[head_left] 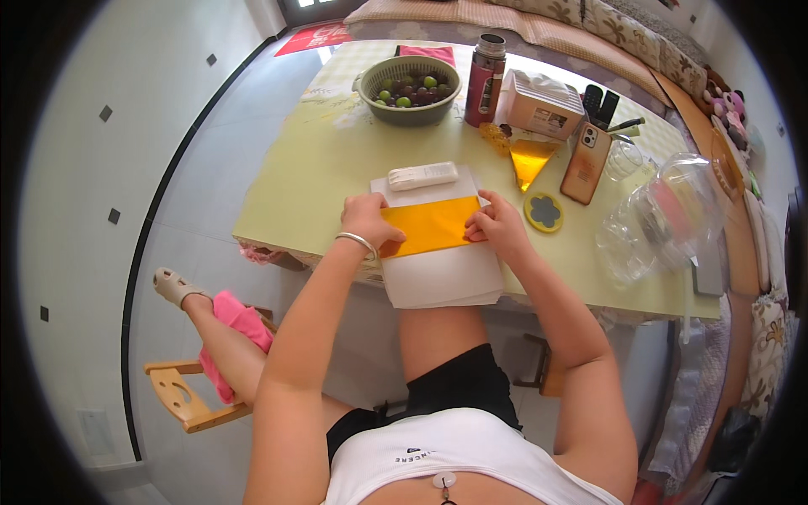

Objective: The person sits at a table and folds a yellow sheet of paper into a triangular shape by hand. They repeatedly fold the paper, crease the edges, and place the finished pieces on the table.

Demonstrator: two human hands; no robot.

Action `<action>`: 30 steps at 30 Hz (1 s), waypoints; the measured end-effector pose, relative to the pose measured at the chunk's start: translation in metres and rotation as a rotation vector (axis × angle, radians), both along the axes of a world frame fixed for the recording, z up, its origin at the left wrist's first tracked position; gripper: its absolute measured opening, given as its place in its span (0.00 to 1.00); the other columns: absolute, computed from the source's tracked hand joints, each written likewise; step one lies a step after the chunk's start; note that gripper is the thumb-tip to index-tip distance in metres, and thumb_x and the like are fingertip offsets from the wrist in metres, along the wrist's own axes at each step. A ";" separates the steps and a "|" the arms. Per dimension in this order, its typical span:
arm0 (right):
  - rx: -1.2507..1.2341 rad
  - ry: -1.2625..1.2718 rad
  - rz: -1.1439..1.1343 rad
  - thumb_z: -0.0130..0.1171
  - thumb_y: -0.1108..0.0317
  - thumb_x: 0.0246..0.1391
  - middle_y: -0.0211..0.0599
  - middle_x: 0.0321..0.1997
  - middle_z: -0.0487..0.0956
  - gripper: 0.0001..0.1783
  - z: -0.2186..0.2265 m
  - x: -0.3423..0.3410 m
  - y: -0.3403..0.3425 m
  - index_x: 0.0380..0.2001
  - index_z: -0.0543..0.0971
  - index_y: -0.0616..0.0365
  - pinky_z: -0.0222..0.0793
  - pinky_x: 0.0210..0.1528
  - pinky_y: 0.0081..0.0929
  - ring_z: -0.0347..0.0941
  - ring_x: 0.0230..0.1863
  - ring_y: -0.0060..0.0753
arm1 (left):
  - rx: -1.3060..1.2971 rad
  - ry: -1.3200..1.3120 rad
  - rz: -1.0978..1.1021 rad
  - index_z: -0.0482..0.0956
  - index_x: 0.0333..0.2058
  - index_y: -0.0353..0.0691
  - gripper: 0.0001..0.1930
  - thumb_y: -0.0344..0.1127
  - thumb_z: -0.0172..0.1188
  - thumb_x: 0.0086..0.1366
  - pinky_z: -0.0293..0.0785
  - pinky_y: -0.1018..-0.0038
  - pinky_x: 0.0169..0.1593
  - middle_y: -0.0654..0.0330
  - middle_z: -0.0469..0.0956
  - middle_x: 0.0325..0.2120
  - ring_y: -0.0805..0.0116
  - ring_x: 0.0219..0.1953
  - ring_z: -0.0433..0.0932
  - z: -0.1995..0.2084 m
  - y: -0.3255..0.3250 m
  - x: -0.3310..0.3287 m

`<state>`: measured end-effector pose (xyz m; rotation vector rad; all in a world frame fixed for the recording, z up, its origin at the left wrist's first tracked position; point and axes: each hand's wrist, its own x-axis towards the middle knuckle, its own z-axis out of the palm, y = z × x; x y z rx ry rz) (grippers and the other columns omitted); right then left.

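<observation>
A strip of shiny gold paper (429,225) lies across a stack of white sheets (442,282) at the table's near edge. My left hand (369,223), with a silver bangle at the wrist, grips the strip's left end, its thumb on top. At the right end my right hand (497,225) pinches the strip between thumb and curled fingers. Just beyond the strip, a white oblong object (422,175) rests on the stack; its kind is unclear. Farther right lies a gold triangle of folded paper (530,160), near a round yellow-rimmed piece with a grey flower shape (544,212).
Toward the back stand a colander (410,114) of grapes, a dark red thermos (485,80) and a pink tissue box (543,105). A phone (587,164), a clear cup (624,158) and a clear plastic bag (661,219) are at the right. A wooden chair (189,404) stands lower left.
</observation>
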<state>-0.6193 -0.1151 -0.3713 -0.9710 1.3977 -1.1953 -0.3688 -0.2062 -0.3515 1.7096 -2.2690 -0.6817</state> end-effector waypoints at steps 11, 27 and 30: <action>0.048 -0.304 -0.034 0.55 0.74 0.63 0.43 0.37 0.81 0.18 -0.005 -0.016 0.000 0.55 0.71 0.68 0.83 0.36 0.24 0.82 0.34 0.29 | 0.258 1.052 0.303 0.78 0.30 0.33 0.04 0.17 0.61 0.59 0.75 0.76 0.28 0.55 0.82 0.28 0.72 0.25 0.78 -0.016 0.050 0.005; 0.206 -0.113 0.010 0.61 0.68 0.62 0.37 0.28 0.83 0.06 0.006 -0.026 0.015 0.34 0.77 0.59 0.78 0.27 0.22 0.82 0.26 0.27 | 0.269 0.915 0.321 0.82 0.29 0.30 0.07 0.28 0.69 0.61 0.79 0.79 0.33 0.57 0.83 0.26 0.75 0.27 0.81 -0.024 0.058 0.021; 0.218 0.050 0.035 0.62 0.69 0.60 0.33 0.23 0.81 0.06 0.006 -0.027 0.016 0.32 0.76 0.58 0.74 0.25 0.19 0.79 0.23 0.23 | 0.129 0.697 0.268 0.82 0.26 0.31 0.09 0.30 0.72 0.58 0.75 0.79 0.30 0.60 0.82 0.25 0.77 0.24 0.78 -0.035 0.057 0.027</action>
